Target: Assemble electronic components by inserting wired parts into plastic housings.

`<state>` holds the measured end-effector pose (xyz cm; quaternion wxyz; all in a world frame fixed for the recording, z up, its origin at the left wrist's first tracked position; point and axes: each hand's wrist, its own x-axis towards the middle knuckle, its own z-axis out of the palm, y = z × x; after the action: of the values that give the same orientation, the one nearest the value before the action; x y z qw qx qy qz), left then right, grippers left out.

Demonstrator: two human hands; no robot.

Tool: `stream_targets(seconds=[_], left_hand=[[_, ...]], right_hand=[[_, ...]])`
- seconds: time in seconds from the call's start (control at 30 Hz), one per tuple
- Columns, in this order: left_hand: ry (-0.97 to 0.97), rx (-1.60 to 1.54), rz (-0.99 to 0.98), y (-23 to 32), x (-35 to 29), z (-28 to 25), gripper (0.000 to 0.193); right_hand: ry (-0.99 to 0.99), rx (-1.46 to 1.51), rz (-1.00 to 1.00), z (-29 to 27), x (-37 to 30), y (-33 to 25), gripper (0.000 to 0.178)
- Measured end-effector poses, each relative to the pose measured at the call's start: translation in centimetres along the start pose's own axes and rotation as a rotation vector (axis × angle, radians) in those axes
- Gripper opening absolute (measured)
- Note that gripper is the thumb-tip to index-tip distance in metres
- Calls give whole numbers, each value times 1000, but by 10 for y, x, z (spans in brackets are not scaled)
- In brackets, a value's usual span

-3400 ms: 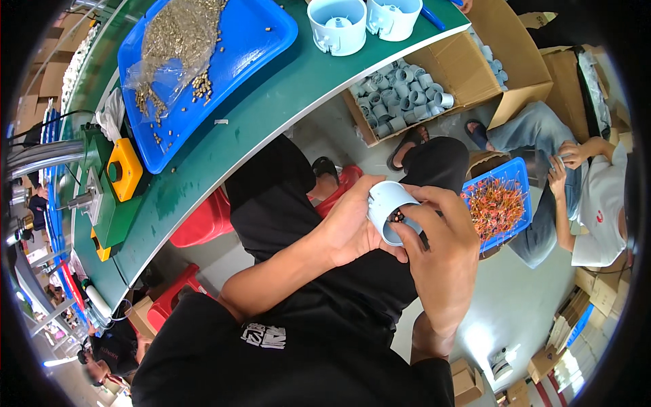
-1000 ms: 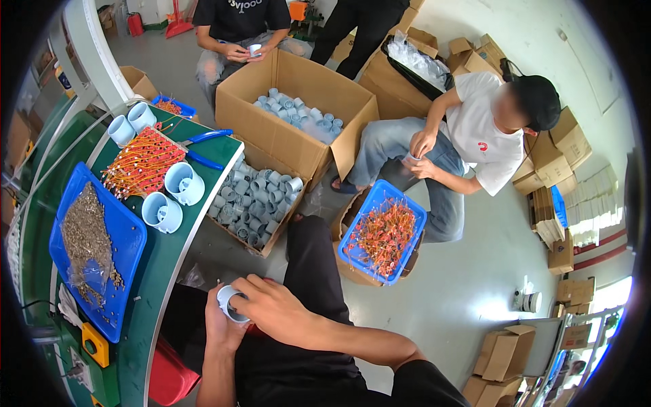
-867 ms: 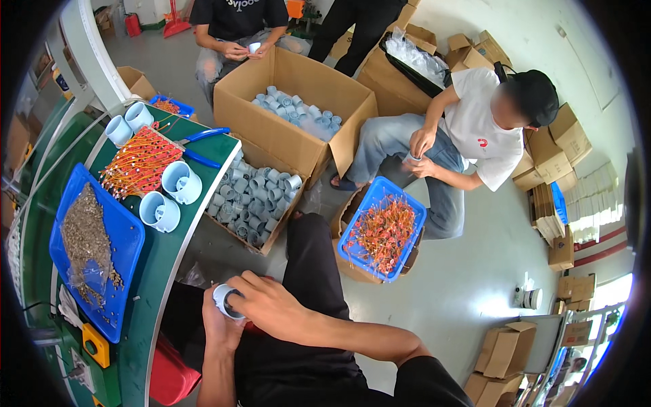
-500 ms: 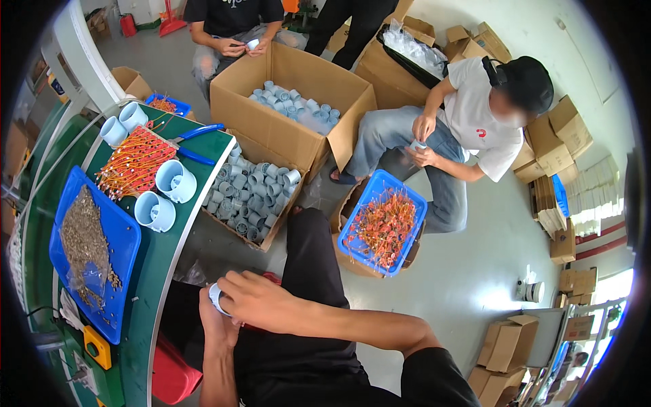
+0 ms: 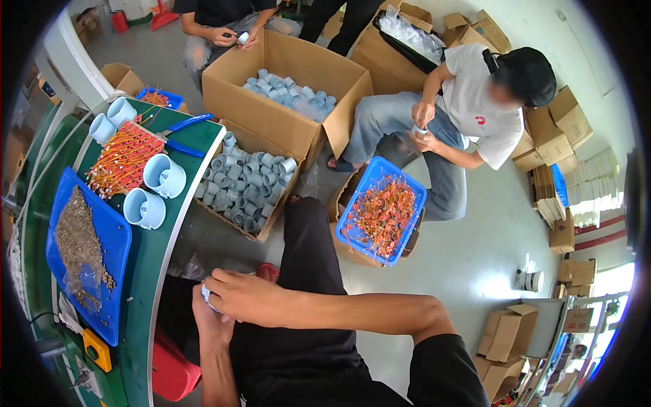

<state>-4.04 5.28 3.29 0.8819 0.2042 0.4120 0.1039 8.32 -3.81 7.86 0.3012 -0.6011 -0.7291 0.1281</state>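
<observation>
Above my lap, a light blue plastic cup (image 5: 206,292) is wrapped by my left hand (image 5: 211,325), with only part of its rim showing. My right hand (image 5: 245,297) is closed over the top of that cup, its fingers curled at the opening. What the right fingertips press on inside is hidden. To the left, on the green table (image 5: 146,271), stand similar cups (image 5: 144,208) with small parts inside. Beside them lie a bundle of orange and red wires (image 5: 124,157) and blue-handled pliers (image 5: 183,136).
A blue tray (image 5: 121,258) holds a bag of small brass-coloured parts. Cartons of cups (image 5: 261,234) stand ahead, near a blue basin (image 5: 346,241) of wired parts. A co-worker (image 5: 475,102) sits at right, another (image 5: 224,27) at the far side. A red stool (image 5: 175,370) is below the table.
The view has shifted slightly. Both my hands stay together on the cup, which is now tilted and more covered by the right hand.
</observation>
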Motion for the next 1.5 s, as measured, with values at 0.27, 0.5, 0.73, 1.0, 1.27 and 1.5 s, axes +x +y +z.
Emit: stream_targets(seconds=[0.27, 0.5, 0.73, 1.0, 1.27, 1.5], left_hand=[[85, -124, 156, -1, 1, -1, 32], [-15, 36, 329, -1, 6, 18, 37], [-181, 197, 186, -14, 9, 2, 41], [-258, 155, 176, -40, 28, -5, 44], [-26, 387, 279, -66, 35, -31, 34], [47, 371, 239, -67, 16, -10, 37]], right_hand=[[167, 246, 240, 12, -2, -4, 36], [362, 264, 426, -4, -11, -25, 22], [338, -90, 316, 18, -43, -29, 16], [459, 472, 805, 17, -45, -23, 64], [380, 462, 667, 40, -54, -24, 48], [389, 442, 831, 49, -62, -36, 44]])
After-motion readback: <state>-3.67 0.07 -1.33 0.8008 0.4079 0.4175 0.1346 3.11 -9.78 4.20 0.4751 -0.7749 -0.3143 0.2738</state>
